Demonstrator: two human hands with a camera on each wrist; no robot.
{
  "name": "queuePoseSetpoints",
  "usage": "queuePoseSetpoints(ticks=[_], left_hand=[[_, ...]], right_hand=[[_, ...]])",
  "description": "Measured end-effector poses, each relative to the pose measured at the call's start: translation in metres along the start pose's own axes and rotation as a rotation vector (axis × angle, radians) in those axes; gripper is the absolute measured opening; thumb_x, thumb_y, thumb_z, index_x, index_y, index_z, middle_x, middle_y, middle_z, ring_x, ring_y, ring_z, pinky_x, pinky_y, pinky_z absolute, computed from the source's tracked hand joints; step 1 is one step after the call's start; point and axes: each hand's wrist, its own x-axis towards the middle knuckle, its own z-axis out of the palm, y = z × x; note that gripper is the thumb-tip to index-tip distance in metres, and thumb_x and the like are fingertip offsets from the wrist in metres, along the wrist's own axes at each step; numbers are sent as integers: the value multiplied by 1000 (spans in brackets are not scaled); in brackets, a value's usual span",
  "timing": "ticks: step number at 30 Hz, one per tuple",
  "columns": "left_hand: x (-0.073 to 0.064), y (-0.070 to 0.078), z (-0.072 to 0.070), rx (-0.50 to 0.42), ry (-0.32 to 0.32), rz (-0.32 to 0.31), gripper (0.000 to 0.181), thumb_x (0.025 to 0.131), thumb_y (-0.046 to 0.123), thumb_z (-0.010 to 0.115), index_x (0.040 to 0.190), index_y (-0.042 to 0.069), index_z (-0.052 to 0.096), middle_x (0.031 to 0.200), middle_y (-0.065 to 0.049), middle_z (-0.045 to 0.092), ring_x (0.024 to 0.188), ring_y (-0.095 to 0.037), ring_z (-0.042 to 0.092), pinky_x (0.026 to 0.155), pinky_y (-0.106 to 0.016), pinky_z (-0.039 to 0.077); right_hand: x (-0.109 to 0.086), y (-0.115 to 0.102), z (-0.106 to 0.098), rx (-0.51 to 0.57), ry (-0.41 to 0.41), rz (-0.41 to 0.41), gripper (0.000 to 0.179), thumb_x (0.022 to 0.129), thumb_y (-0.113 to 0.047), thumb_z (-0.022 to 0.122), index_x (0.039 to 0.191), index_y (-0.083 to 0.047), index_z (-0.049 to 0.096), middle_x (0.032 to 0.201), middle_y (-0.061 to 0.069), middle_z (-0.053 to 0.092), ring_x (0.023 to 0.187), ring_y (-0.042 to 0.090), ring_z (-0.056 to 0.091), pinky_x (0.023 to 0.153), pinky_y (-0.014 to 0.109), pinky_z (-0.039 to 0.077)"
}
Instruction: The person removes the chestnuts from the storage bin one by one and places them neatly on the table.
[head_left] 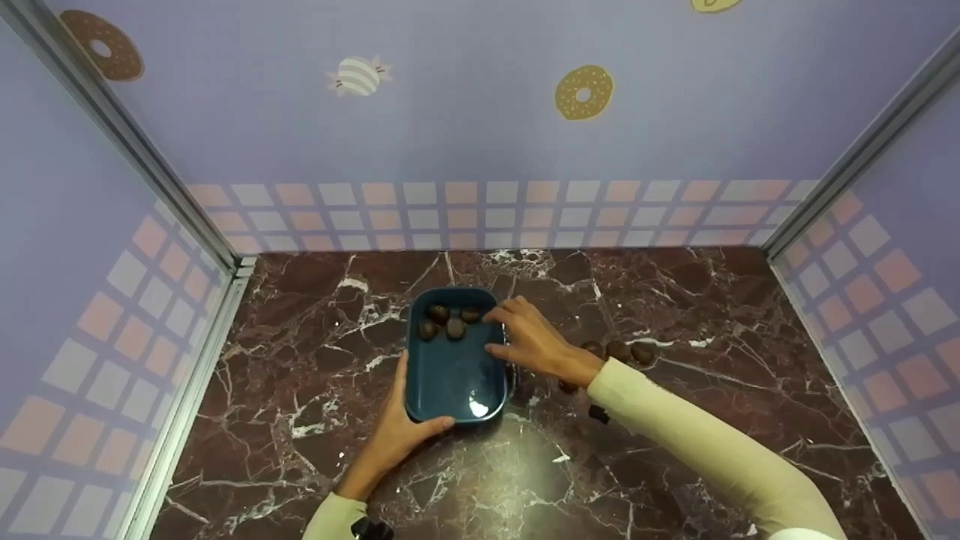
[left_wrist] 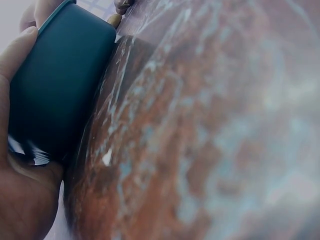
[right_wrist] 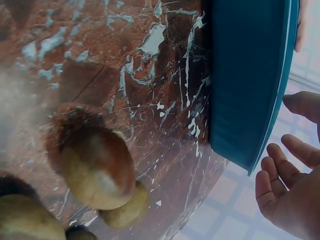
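Observation:
A dark teal rectangular container (head_left: 450, 375) stands on the marble-patterned table, with several brown chestnuts (head_left: 455, 328) in its far end. My left hand (head_left: 401, 427) grips its near left corner, fingers along the left side and thumb at the near rim. The left wrist view shows that hand against the container's outer wall (left_wrist: 65, 70). Over the right rim is my right hand (head_left: 532, 337), its fingers spread and relaxed with nothing between them. In the right wrist view its fingers (right_wrist: 286, 165) are beside the rim. More chestnuts (right_wrist: 97, 167) lie on the table below the right wrist.
Several loose chestnuts (head_left: 619, 350) sit right of the container, partly hidden by the right forearm. A patterned back wall (head_left: 480, 135) rises behind the table (head_left: 300, 345). Side panels with metal rails (head_left: 191, 360) bound it at left and right.

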Motion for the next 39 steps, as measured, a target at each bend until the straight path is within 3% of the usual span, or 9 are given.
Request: queuePoseSetpoints(ticks=[8, 14, 29, 39], left_hand=[[-3, 1, -13, 37, 54, 2, 139, 80, 20, 102, 179, 13, 5, 182, -20, 17, 164, -42, 26, 127, -64, 26], [-3, 3, -14, 76, 51, -7, 140, 80, 27, 103, 179, 15, 5, 183, -19, 17, 165, -40, 24, 129, -63, 24], [1, 1, -6, 70, 31, 26, 138, 80, 27, 102, 179, 12, 6, 183, -18, 15, 167, -40, 20, 129, -65, 20], [1, -1, -1, 58, 29, 58, 140, 78, 25, 103, 178, 10, 7, 183, -20, 16, 166, -41, 21, 130, -63, 19]], right_hand=[[30, -7, 22, -2, -24, -30, 44, 94, -21, 90, 130, -1, 75, 131, 18, 71, 120, 36, 58, 110, 56, 47], [43, -9, 31, -6, -42, -29, 44, 95, -20, 90, 131, -1, 75, 130, 19, 71, 120, 36, 57, 111, 55, 46], [59, -2, 45, -82, -34, -59, 39, 95, -22, 91, 125, -2, 76, 125, 16, 71, 117, 37, 56, 107, 56, 47], [63, -2, 54, -136, -63, -30, 46, 94, -26, 91, 130, -2, 77, 129, 15, 74, 120, 35, 58, 114, 54, 46]])
